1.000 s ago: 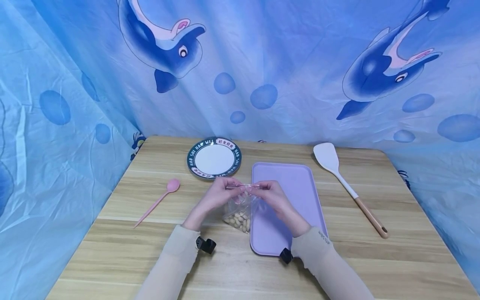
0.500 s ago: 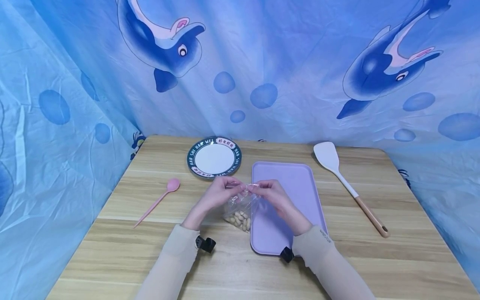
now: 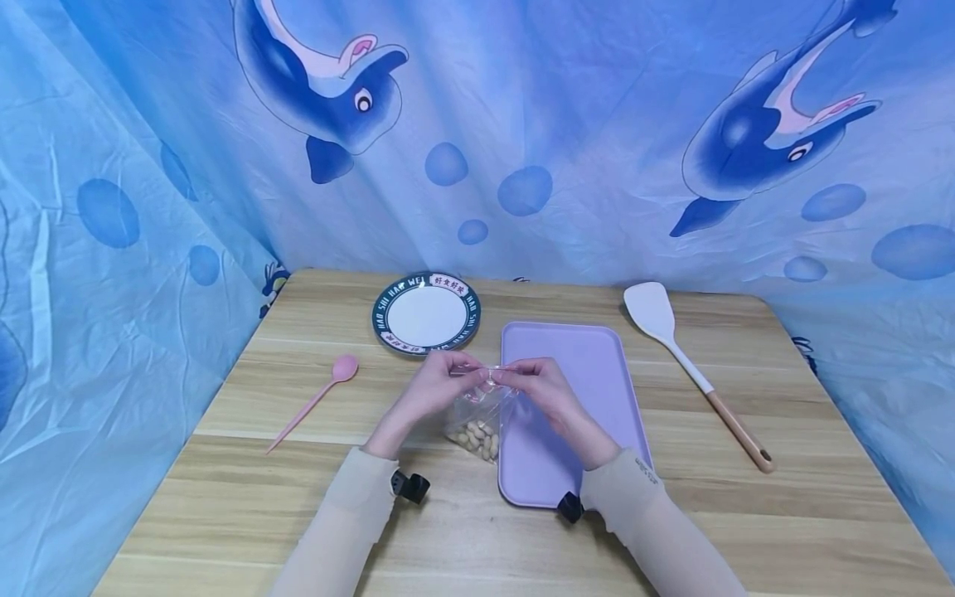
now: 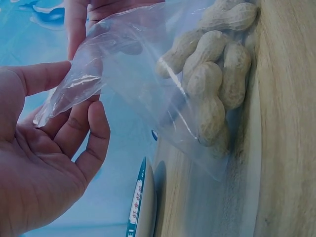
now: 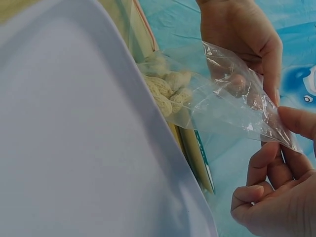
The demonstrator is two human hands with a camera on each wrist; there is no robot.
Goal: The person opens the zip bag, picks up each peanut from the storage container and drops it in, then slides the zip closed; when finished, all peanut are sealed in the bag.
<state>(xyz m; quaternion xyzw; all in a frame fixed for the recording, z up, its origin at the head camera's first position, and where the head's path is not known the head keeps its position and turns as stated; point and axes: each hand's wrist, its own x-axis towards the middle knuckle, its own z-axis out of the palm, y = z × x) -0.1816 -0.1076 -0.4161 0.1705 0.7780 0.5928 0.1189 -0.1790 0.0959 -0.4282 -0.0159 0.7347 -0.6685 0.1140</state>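
A clear plastic bag [image 3: 477, 405] stands at the middle of the table, its lower part filled with several unshelled peanuts [image 4: 210, 81]. My left hand [image 3: 442, 385] pinches the bag's top edge between thumb and fingers. Close beside it, my right hand [image 3: 543, 388] pinches the same edge, and the two thumbs nearly meet. In the left wrist view the film stretches from the fingers down to the peanuts at the wood. The right wrist view has the bag [image 5: 232, 94] beside the tray's rim, both hands at its upper edge.
A purple tray [image 3: 574, 481] lies under my right forearm, right against the bag. Behind the hands is a dark-rimmed white plate [image 3: 425, 317]. A pink spoon [image 3: 328, 390] rests on the left; a white spatula [image 3: 690, 365] with a wooden handle lies on the right.
Both hands stay in place on the bag's top edge. The film between them shifts slightly; the tray, plate, spoon and spatula keep their places.
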